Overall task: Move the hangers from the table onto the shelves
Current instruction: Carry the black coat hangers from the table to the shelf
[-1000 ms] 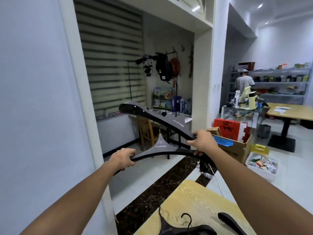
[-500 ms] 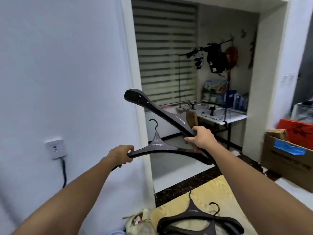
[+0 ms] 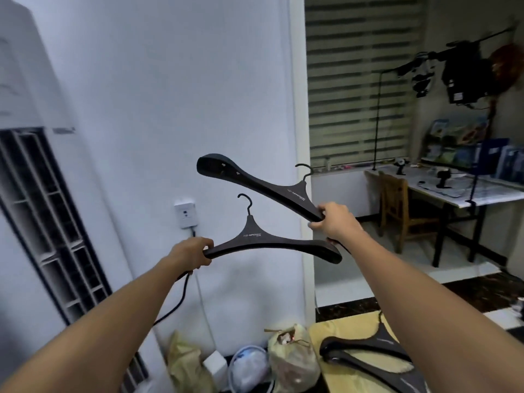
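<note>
I hold two dark wide-shouldered hangers in the air before a white wall. My left hand (image 3: 192,252) grips the left arm of the lower hanger (image 3: 263,239), whose hook points up. My right hand (image 3: 334,221) grips one arm of the upper hanger (image 3: 255,182), which slants up to the left. More dark hangers (image 3: 368,353) lie on the light wooden table (image 3: 326,333) at the bottom right, partly hidden by my right forearm. No shelves are in view.
A tall white floor air conditioner (image 3: 34,194) stands at the left. A wall socket (image 3: 185,214) with a hanging cable is behind the hangers. Plastic bags (image 3: 289,361) sit on the floor by the table. A desk (image 3: 453,191) and wooden chair (image 3: 402,214) stand at the right.
My view has swung left: the wall and air conditioner came into view and the doorway slid right. Both hands kept their hangers, which now sit more level and closer together.
</note>
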Available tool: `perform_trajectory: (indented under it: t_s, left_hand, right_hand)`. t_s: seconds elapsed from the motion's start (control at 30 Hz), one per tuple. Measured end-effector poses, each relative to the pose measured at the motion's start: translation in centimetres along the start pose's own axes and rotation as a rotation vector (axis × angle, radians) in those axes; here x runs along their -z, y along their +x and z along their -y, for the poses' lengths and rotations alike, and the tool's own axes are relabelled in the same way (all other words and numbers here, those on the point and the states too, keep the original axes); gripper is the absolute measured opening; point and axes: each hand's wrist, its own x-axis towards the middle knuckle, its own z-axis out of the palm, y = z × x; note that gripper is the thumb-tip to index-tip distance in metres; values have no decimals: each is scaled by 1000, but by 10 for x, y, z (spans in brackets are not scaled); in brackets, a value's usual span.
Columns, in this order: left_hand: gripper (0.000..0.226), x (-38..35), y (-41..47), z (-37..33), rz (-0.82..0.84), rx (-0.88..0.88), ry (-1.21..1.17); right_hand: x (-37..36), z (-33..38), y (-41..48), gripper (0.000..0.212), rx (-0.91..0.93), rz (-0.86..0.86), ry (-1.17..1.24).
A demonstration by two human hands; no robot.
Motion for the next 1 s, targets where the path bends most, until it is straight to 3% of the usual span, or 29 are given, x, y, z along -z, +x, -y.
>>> perform_trajectory:
  t_s: [0.57,1.0]
  left_hand:
    - [13,15,-219,151,-72,284,-23]
    - [13,9,-384,223,-133,660,-139]
  right_hand:
    - [-90,154,-144,8,318,193,33]
    - [-163,239,-216,12,648,431,39]
